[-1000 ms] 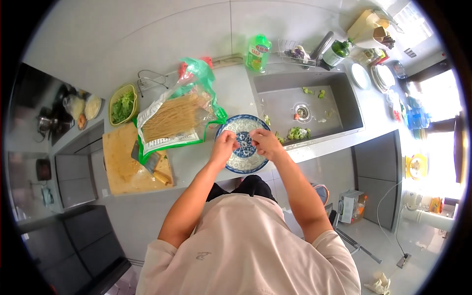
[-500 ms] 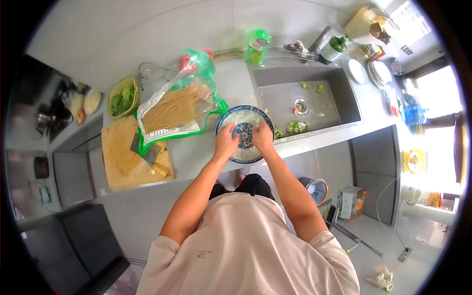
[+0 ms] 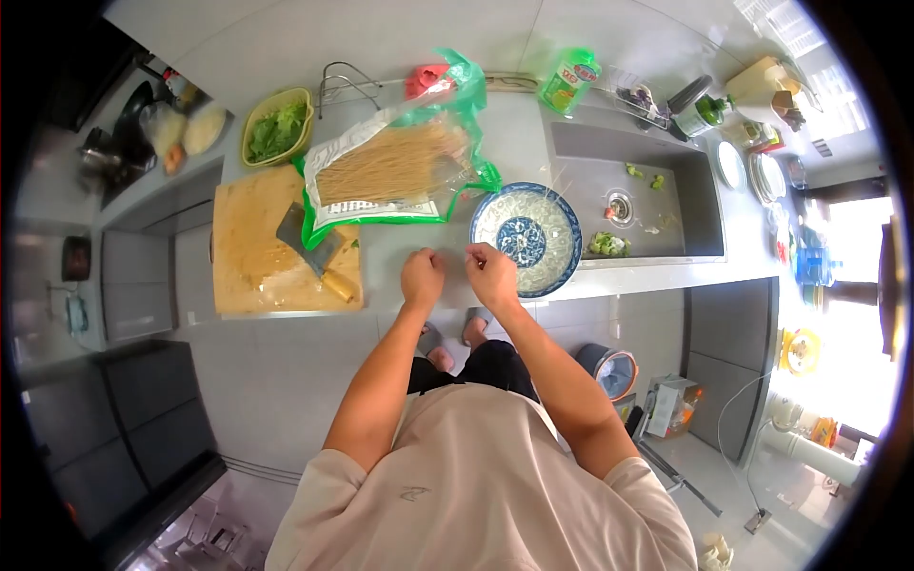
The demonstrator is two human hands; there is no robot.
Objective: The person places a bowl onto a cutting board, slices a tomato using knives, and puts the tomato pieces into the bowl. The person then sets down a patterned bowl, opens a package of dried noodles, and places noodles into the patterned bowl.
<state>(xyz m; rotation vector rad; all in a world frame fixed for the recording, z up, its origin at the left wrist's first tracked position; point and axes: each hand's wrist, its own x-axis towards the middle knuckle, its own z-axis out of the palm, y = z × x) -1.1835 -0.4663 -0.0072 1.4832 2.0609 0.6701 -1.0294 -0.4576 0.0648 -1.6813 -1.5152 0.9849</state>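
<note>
My left hand [image 3: 423, 278] is closed above the counter's front edge, with its fingers curled inward. Close beside it, my right hand [image 3: 492, 276] is closed in a pinch just left of the bowl's lower rim. Whatever either hand may hold is hidden or too small to make out. The blue-and-white patterned bowl [image 3: 557, 249] stands on the counter by the sink, and a few thin strands show at its upper right rim. Behind my hands lies an opened green-and-white bag [image 3: 367, 211] with dry noodles [image 3: 395, 164] inside.
A wooden cutting board [image 3: 249, 249] with a cleaver [image 3: 309, 243] on it lies to the left. Behind it sits a yellow basket of leafy greens [image 3: 276, 131]. The sink [image 3: 671, 214] on the right holds vegetable scraps. A green bottle [image 3: 571, 83] stands at the back.
Both hands have come out of the bowl and moved left to the counter's front edge, with fingers closed. The view has shifted, so the counter things appear further right and higher.
</note>
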